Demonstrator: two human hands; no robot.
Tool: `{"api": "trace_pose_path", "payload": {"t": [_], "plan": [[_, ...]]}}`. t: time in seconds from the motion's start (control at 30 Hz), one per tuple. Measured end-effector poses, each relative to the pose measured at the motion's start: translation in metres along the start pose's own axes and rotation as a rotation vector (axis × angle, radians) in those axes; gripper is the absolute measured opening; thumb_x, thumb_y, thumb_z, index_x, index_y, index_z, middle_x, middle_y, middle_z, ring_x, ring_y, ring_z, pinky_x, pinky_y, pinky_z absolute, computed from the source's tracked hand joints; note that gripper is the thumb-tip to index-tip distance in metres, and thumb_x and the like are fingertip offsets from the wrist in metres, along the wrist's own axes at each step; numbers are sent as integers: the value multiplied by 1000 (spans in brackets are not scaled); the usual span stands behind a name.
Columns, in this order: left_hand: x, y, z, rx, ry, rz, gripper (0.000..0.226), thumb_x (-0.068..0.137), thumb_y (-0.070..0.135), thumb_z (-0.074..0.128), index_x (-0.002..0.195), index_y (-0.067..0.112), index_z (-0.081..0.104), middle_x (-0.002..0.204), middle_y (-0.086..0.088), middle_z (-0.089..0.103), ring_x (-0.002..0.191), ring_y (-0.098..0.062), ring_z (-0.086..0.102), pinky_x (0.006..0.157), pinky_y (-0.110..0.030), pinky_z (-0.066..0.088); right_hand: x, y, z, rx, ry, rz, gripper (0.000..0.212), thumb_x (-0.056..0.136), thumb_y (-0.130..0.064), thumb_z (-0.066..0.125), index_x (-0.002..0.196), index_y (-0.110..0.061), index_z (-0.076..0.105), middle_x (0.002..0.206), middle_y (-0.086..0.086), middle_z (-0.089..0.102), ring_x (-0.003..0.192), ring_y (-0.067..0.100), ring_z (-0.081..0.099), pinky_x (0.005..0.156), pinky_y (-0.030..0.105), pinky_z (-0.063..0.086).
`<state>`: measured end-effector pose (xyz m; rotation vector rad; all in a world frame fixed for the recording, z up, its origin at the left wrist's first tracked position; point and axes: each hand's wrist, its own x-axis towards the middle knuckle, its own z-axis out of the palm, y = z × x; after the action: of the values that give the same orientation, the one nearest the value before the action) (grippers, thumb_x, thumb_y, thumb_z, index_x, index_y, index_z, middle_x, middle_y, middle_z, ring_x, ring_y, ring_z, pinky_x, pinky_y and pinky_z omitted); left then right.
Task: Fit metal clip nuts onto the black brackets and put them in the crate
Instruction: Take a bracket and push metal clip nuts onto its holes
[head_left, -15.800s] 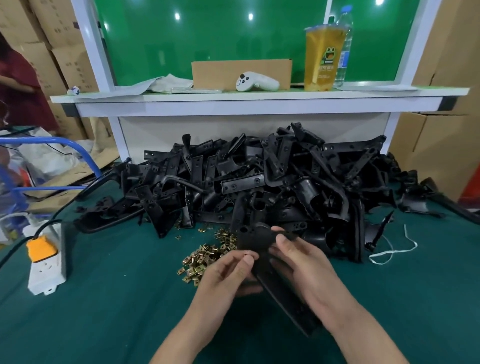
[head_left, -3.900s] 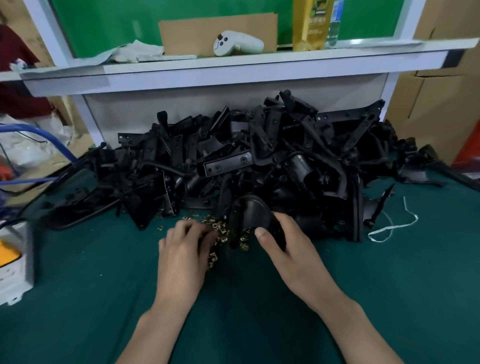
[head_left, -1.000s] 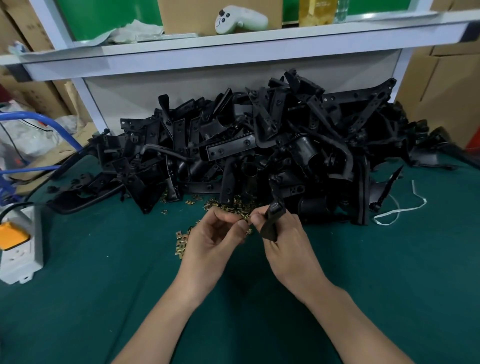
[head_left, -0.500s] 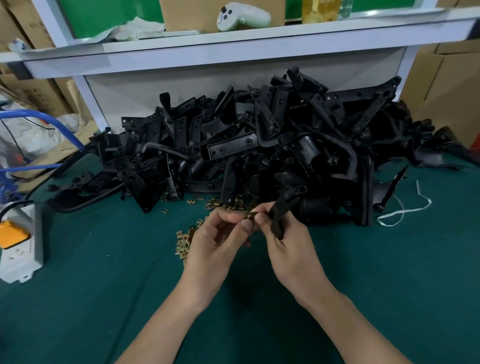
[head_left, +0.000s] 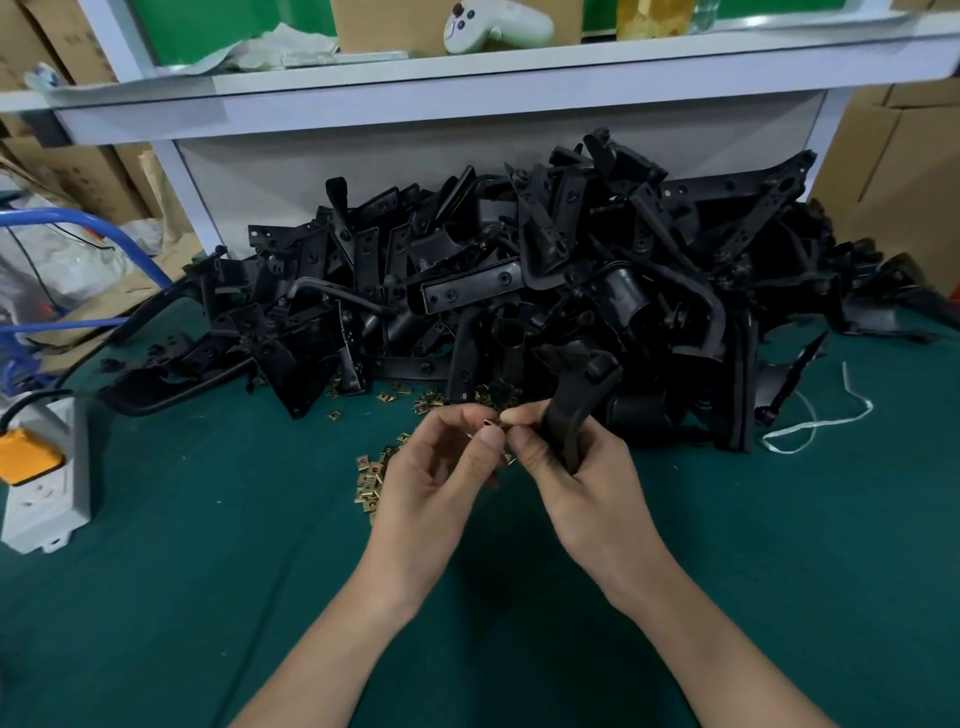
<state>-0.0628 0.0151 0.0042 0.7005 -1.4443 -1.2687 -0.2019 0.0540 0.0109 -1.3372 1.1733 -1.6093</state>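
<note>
Fitting step in hand. Pinching brass-coloured clip nut in left hand; gripping black bracket upright in right hand, over desk near loose nuts. Next, likely: align nut with bracket edge, push on squarely. No crate in view.

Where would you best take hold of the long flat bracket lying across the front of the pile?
Probably at its left end, pinching the long edges from above and the front: that end of the flat bracket lies exposed, while its right end runs under other parts of the pile.
</note>
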Motion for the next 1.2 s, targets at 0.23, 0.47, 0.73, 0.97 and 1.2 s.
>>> {"api": "trace_pose_path", "payload": {"t": [0.23, 0.47, 0.73, 0.97, 1.2], "plan": [[-1, -2, -6, 446, 52, 272, 10, 97, 40, 62, 100, 30, 64, 88, 11, 65, 78, -11, 62, 69, -14, 45, 0, -1, -3, 36, -68, 45, 13, 94, -28, 65, 98, -38, 72, 104, -12, 75, 108, 6, 68, 93, 19, 52], [-1, -4, -4, 468, 94, 333, 14, 97, 53, 57, 97, 39, 59, 89, 17, 64, 80, -9, 62, 69, -16, 47, -1, -5, -5, 126, -102, 50, 14, 97, -17, 64, 96, -27, 73, 97, -13, 75, 101, 2, 69, 88, 11, 48], [-2, 0, 1, 346, 132, 389, 16, 101, 46, 56, 95, 31, 58, 90, 12, 63, 76, -8, 60, 68, -19, 46, -3, -5, 0, 198, -113, 58, 17, 97, -12, 62, 99, -26, 71, 91, -15, 73, 93, -2, 67, 84, 11, 49], [2, -6, -12, 639, 107, 605, 10, 104, 27, 54, 106, 18, 59, 101, 15, 57, 91, -2, 60, 77, -12, 45, -1, -9, 2, 74, -131, 48, 15, 89, -50, 64, 92, -39, 73, 84, -22, 69, 84, -7, 63, 77, 9, 46], [1, -6, -9, 609, 92, 603, 8, 98, 17, 61, 105, 16, 64, 99, 10, 60, 95, -2, 61, 83, -12, 46, 2, -7, -6, 81, -144, 117, 16, 88, -43, 66, 99, -37, 77, 95, -8, 75, 85, 3, 67, 77, 16, 51]]}}
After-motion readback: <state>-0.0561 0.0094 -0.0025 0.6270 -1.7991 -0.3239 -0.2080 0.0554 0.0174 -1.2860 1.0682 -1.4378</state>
